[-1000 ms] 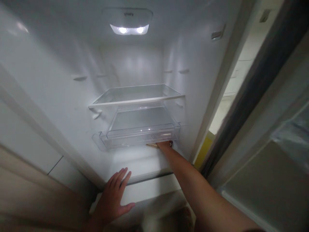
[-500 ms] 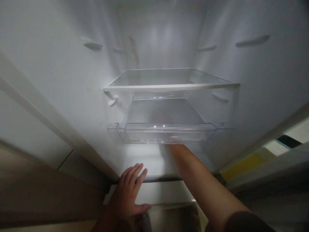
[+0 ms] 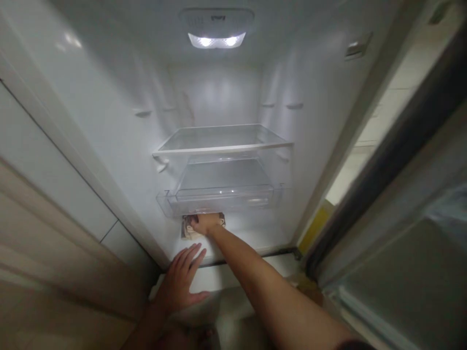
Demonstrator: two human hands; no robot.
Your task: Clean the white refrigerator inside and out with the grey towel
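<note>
Right, the patterned cloth point(image 3: 187, 231) lies on the refrigerator's white floor point(image 3: 248, 231), toward the left side and partly beneath the clear drawer point(image 3: 219, 201); my right hand point(image 3: 205, 222) presses down on it, fingers bent over the fabric, though I cannot tell how tightly they grip; my left hand point(image 3: 179, 281) is nearer me at the front edge, empty, with fingers spread and thumb wide, its fingertips just short of the cloth; whether its palm touches anything, I cannot tell from here.

Compared with half a second ago, my right hand has come out from behind the drawer front and across to the left, bringing the cloth into sight; my left hand keeps its spread shape; the lit lamp point(image 3: 217, 41) is back in my view, above the glass shelf point(image 3: 222, 138); the small marks on its cover are too blurred to read.
</note>
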